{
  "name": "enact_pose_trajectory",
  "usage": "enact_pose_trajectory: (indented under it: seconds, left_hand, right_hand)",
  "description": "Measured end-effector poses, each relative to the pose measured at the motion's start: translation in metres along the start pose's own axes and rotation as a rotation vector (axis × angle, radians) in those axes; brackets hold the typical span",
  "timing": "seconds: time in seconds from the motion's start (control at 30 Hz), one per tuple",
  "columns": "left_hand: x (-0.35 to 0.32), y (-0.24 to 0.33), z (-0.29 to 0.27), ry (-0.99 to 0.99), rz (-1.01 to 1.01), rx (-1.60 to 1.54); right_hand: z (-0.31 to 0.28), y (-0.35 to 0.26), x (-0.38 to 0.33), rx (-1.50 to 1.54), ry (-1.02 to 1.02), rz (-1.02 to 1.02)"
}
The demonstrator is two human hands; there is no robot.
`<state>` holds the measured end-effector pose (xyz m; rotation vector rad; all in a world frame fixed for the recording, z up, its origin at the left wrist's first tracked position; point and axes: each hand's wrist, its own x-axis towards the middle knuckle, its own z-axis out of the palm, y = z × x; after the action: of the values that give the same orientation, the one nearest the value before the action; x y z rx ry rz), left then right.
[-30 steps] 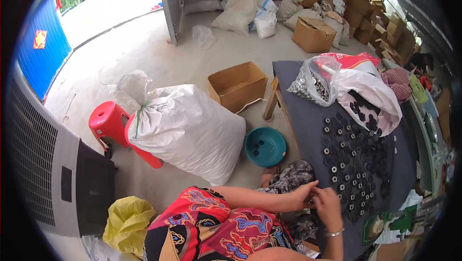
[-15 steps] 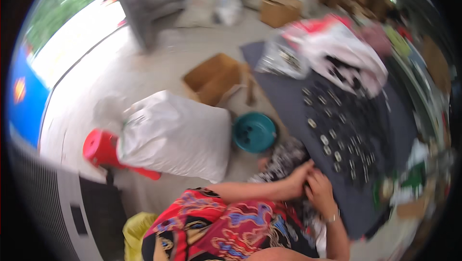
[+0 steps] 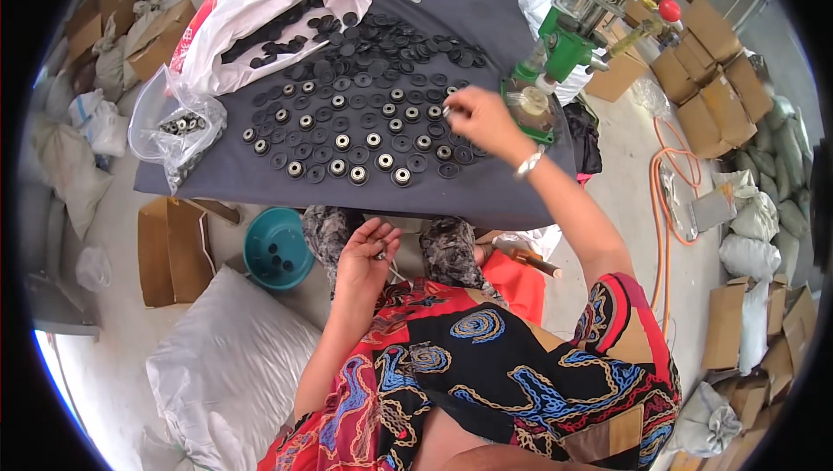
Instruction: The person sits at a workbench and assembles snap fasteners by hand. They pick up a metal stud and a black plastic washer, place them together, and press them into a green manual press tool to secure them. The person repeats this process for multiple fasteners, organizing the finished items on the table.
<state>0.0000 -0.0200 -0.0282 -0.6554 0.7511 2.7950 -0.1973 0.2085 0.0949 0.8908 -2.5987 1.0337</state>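
Over the right part of the grey-covered table (image 3: 260,180), my right hand (image 3: 482,124) pinches a small shiny metal ring (image 3: 447,111) above several black plastic discs (image 3: 416,162). Some discs have a metal ring like a small bearing (image 3: 357,174) seated in the middle; others are bare. My left hand (image 3: 369,256) hangs above my lap, just off the table's near edge, palm partly upward. Its fingers are curled around something small and shiny, too little of which shows to name.
A white-and-red sack (image 3: 252,15) spills black discs at the far left, beside a clear bag (image 3: 165,115) of metal rings. A green hand press (image 3: 542,67) stands at the right edge. Below are a teal basin (image 3: 276,273), a cardboard box (image 3: 169,254) and a white sack (image 3: 230,354).
The view has swung round to face the table. My hands, close together before, are now apart: the right reaches out over the discs, the left stays near my lap.
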Motion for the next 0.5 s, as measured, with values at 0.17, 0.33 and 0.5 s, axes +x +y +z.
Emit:
enact_pose_trajectory:
  seconds: [0.17,0.33,0.5]
  left_hand:
    - [-0.013,0.002,0.004,0.036,0.038,-0.001]
    - [-0.019,0.015,-0.02,-0.062,0.053,-0.08]
    - [-0.014,0.011,-0.018,0.032,-0.002,-0.065]
  right_hand:
    - [-0.023,0.075,0.04,-0.119,0.075,0.228]
    - [-0.024,0.084,0.043,-0.132,0.005,0.237]
    - [-0.031,0.081,0.03,-0.217,-0.084,0.22]
